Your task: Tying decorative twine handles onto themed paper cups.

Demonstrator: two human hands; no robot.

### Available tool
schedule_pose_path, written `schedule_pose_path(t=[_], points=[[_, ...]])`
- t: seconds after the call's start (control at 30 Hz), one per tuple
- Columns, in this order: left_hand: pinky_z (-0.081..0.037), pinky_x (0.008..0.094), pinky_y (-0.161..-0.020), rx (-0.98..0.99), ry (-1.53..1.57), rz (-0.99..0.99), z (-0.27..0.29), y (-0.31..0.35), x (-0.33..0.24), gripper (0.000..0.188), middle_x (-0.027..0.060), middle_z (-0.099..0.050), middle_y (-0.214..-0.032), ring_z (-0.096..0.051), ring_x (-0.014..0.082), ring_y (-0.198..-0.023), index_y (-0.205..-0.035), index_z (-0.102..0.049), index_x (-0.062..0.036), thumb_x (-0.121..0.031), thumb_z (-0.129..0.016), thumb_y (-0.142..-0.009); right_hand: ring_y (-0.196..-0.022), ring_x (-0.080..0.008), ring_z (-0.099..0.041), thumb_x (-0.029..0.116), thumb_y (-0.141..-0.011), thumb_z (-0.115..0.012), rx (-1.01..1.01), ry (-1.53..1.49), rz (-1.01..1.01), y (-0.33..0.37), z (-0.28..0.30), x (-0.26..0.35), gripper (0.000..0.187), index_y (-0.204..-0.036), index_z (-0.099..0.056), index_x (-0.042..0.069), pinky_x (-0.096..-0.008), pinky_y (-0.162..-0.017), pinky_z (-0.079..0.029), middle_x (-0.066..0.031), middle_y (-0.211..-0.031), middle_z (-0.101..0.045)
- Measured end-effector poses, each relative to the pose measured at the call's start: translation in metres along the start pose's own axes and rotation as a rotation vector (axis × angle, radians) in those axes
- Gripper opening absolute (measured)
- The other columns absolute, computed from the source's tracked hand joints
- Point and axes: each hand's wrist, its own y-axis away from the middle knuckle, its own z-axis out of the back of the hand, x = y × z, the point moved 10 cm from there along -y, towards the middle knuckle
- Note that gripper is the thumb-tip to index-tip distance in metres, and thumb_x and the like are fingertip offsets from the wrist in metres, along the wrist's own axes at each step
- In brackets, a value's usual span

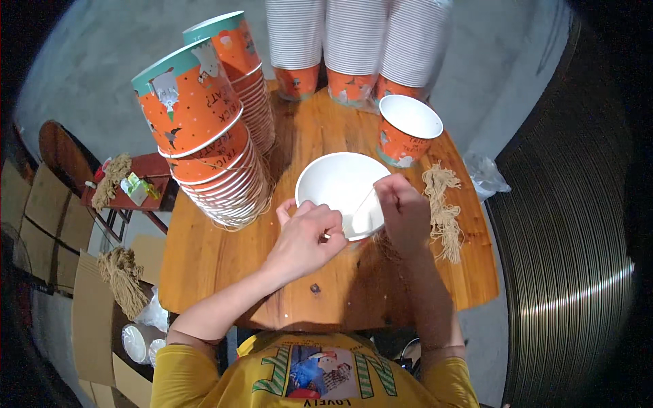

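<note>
A white-lined paper bucket (330, 180) stands in front of me on the wooden table, mouth up. My left hand (303, 238) is closed at its near-left rim, fingers curled over the edge; what lies under them is partly hidden. Over the right side of the mouth, my right hand (403, 211) pinches a thin cord (365, 202), which runs down across the white inside toward the near rim. Beside my right hand lies a bundle of tan cords (443, 214) on the table.
Nested orange buckets with cords (204, 136) lean at the left. Several upside-down stacks (296, 41) stand at the back. One upright orange bucket (405, 139) is at the right. Below left are a cardboard box (102, 326) with cord bundles (122, 275) and a red stool (153, 170).
</note>
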Motion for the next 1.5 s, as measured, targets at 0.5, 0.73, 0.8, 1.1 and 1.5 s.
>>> schedule_pose_path(t=[0.5,0.73,0.8,1.1,1.5], points=[[-0.017,0.0444,-0.103,0.138,-0.053,-0.377,0.012,0.019,-0.01,0.015,-0.001,-0.052,-0.08,-0.05,0.0181,-0.096,-0.086,-0.057,-0.0134,-0.009,-0.062,-0.073,-0.06,-0.0237,-0.06,0.02,-0.087,-0.058,0.176,0.017,0.034,-0.007,-0.019,-0.001,0.015,-0.088,-0.064,0.005,-0.0319,-0.059,-0.048,-0.014,-0.069,-0.061],[-0.03,0.0445,-0.092,-0.022,-0.241,-0.345,0.046,0.012,0.006,0.019,0.0071,-0.047,-0.095,-0.046,0.0269,-0.1,-0.082,-0.055,-0.0084,-0.001,-0.062,-0.066,-0.061,-0.0121,-0.056,0.019,-0.087,-0.059,0.295,-0.12,-0.169,-0.013,-0.017,-0.012,0.017,-0.091,-0.064,0.003,-0.0261,-0.059,-0.045,-0.0065,-0.068,-0.061],[-0.034,0.0385,-0.087,0.017,-0.219,-0.34,0.047,0.007,0.016,0.019,0.0061,-0.049,-0.093,-0.047,0.0268,-0.096,-0.079,-0.054,-0.0077,0.002,-0.063,-0.065,-0.066,-0.0051,-0.051,0.019,-0.088,-0.057,0.356,-0.353,-0.228,-0.011,-0.023,-0.028,0.019,-0.09,-0.063,0.001,-0.0204,-0.059,-0.041,0.002,-0.074,-0.059],[-0.042,0.0384,-0.085,0.002,-0.397,-0.581,0.054,0.001,0.03,0.016,0.0077,-0.055,-0.096,-0.051,0.0291,-0.099,-0.079,-0.054,-0.0047,-0.004,-0.062,-0.066,-0.051,-0.0007,-0.035,0.023,-0.089,-0.058,0.235,-0.864,-0.613,0.009,0.005,-0.07,0.015,-0.089,-0.061,0.009,-0.0167,-0.046,-0.028,0.0084,-0.062,-0.046],[-0.045,0.0318,-0.086,-0.046,0.46,-0.095,0.045,-0.018,-0.022,0.018,0.0094,-0.058,-0.102,-0.057,0.022,-0.099,-0.102,-0.056,-0.0014,0.0,-0.053,-0.084,-0.066,-0.0033,-0.052,0.024,-0.09,-0.058,0.177,-1.093,-0.566,0.0,0.036,0.006,0.022,-0.107,-0.056,0.01,-0.0149,-0.057,-0.038,0.0033,-0.08,-0.056]])
